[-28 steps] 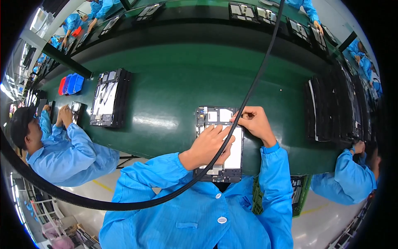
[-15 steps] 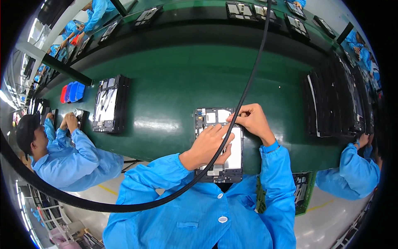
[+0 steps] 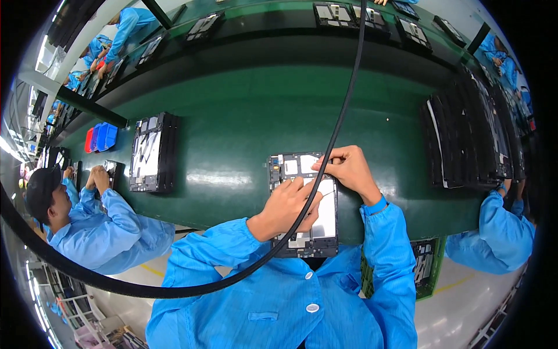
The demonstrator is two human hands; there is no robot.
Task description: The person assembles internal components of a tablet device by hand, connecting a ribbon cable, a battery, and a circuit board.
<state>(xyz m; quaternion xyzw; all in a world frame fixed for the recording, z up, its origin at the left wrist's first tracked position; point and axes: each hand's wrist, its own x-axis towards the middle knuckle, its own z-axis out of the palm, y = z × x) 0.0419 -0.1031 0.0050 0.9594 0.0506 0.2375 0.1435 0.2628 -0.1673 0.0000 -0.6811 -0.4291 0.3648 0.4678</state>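
Note:
An opened tablet lies on the green bench right in front of me, showing white battery panels, a black frame and small circuit parts. My left hand rests across its middle, fingers stretched to the right over the battery. At the tablet's upper right edge, my right hand has thumb and index finger pinched together. Whatever lies between those fingertips is too small to make out. A black cable crosses in front of the view and covers part of the fingers of both hands.
Stacks of opened tablets stand at left and right. Blue and red bins sit at far left. Tablets line a raised shelf behind. A green crate is below the bench edge. Co-workers sit on both sides.
The whole view has shifted slightly, so the bench and tablet appear a little farther left. Both hands keep nearly the same places on the tablet, with the right still pinched at its upper right.

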